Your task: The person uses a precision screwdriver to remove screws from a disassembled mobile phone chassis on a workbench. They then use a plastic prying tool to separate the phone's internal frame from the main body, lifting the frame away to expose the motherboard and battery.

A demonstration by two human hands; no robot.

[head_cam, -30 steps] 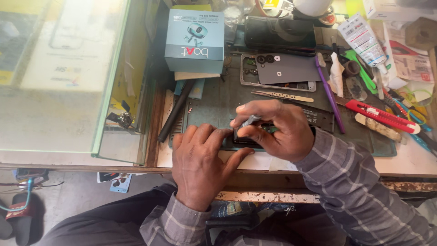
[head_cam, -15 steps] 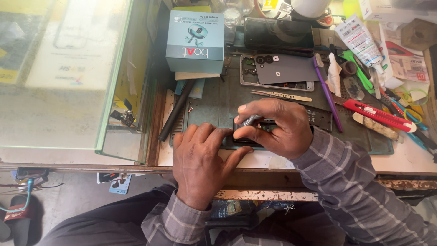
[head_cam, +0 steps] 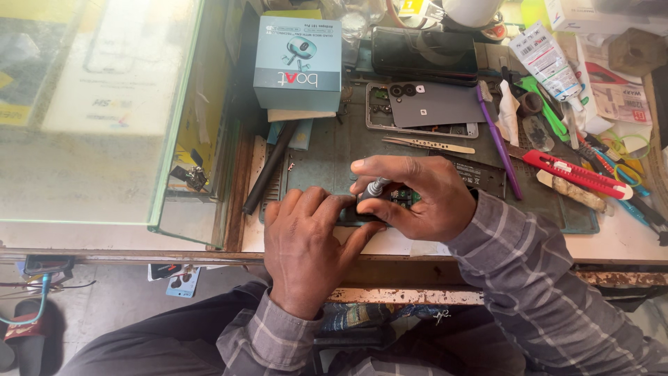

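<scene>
At frame centre, I'm pinning the opened phone (head_cam: 390, 202) flat under my left hand (head_cam: 306, 240); my right hand (head_cam: 417, 198) is pinching a screwdriver (head_cam: 374, 189). Fragile board: I'm holding by the edges.

Tabletop (head_cam: 626, 240): pale, worn, chipped front edge, partly covered by dark green work mat (head_cam: 334, 150). Glass display case (head_cam: 104, 139): left of the mat, green-edged panes, pale boxes inside. Floor (head_cam: 118, 299): grey concrete below, with a sandal (head_cam: 28, 327) at far left. Light: bright, even daylight.
</scene>
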